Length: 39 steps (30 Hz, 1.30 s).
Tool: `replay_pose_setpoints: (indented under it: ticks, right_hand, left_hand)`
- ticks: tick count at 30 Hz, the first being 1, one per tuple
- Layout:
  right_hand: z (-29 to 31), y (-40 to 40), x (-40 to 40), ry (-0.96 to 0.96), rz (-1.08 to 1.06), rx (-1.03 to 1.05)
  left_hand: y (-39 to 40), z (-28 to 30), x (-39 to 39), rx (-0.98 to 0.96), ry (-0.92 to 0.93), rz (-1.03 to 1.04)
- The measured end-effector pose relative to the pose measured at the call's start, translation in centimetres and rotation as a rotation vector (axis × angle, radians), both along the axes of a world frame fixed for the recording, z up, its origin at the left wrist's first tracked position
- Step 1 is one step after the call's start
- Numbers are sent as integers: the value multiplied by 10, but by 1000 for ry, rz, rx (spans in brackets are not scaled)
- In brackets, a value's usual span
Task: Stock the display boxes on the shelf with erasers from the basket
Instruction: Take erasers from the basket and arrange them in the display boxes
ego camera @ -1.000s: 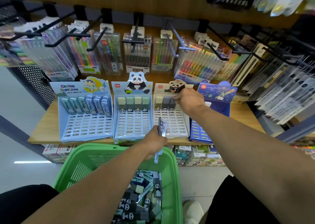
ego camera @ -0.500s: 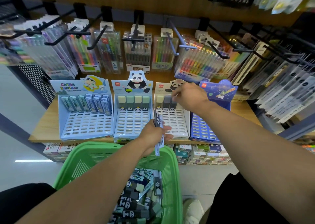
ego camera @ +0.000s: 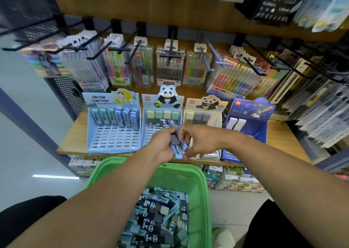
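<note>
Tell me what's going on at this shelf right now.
A person is stocking eraser display boxes from a green basket full of panda-sleeved erasers. The left hand grips a small bunch of erasers in front of the shelf, and the right hand pinches at that bunch, apparently picking one out. The two panda display boxes, the middle one and the one to its right, each hold only a back row, so most slots are unfilled.

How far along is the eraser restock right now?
Early. Each display box has only its back row filled: the cream panda box shows three erasers. In hand: the left hand grips a bundle of erasers while the right hand picks at it. Left: many empty slots, and the green basket holds plenty.
</note>
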State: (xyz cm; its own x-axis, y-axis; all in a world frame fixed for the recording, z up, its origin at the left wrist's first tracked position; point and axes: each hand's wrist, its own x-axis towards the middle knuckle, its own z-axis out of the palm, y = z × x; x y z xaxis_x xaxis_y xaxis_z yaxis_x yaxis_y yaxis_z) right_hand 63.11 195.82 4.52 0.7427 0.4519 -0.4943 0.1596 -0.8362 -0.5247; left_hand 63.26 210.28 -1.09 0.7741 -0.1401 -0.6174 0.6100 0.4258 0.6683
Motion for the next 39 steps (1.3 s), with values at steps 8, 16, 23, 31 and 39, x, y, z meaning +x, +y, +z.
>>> replay_pose_setpoints:
  ticks: [8, 16, 23, 31, 39]
  right_hand:
    - [-10, 39, -3, -502, 68, 218]
    - [-18, 95, 2, -660, -80, 459]
    - [-38, 115, 33, -586, -256, 457]
    - [-57, 142, 60, -551, -209, 480]
    - [-73, 157, 72, -566, -225, 484]
  left_hand:
    - [64, 21, -16, -52, -12, -57]
    - [122, 9, -34, 46, 70, 61]
    - [144, -1, -39, 15, 97, 179]
    - [146, -15, -31, 44, 93, 168]
    - [141, -31, -21, 210, 115, 174]
